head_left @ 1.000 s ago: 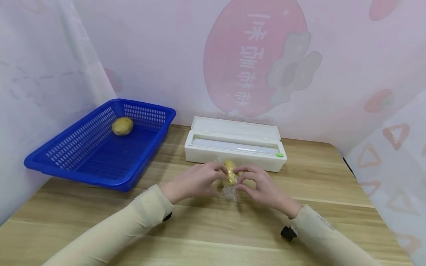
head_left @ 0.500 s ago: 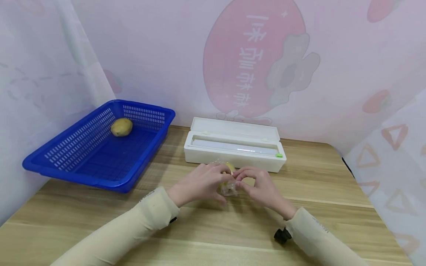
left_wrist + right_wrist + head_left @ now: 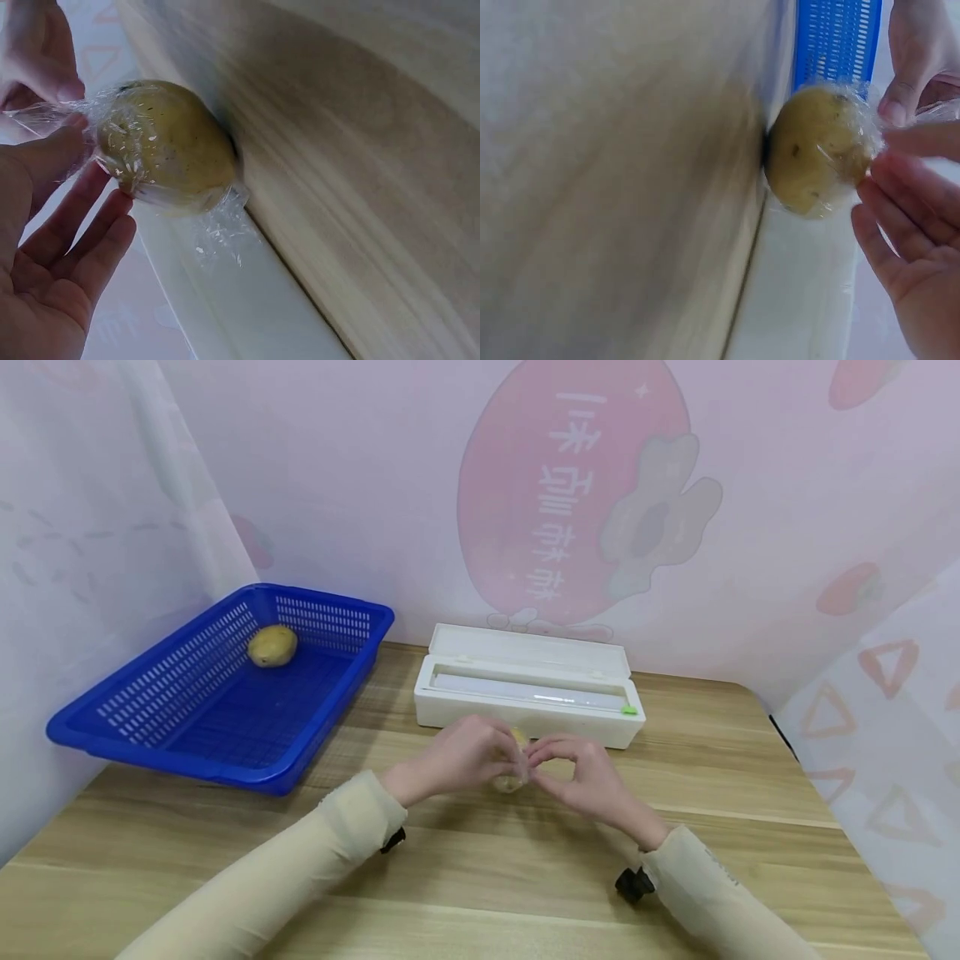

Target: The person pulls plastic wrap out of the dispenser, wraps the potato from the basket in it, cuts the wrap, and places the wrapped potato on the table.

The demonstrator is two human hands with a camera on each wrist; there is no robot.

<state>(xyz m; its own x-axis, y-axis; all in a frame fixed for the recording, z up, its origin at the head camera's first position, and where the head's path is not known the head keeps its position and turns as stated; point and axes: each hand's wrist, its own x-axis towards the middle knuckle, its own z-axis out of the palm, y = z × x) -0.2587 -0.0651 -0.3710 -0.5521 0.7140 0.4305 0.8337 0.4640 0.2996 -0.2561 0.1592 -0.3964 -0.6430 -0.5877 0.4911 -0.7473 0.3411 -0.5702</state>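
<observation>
The white box (image 3: 540, 718) stands close behind the potato (image 3: 810, 154), its raised lid (image 3: 525, 649) adding height there. The blue basket (image 3: 225, 767) blocks the left side. Bare table (image 3: 510, 877) lies between the sleeves (image 3: 300, 860), right of the box, and between box and basket.

The head view is bright; dimmer wrist views show glints on plastic film (image 3: 222, 229).
</observation>
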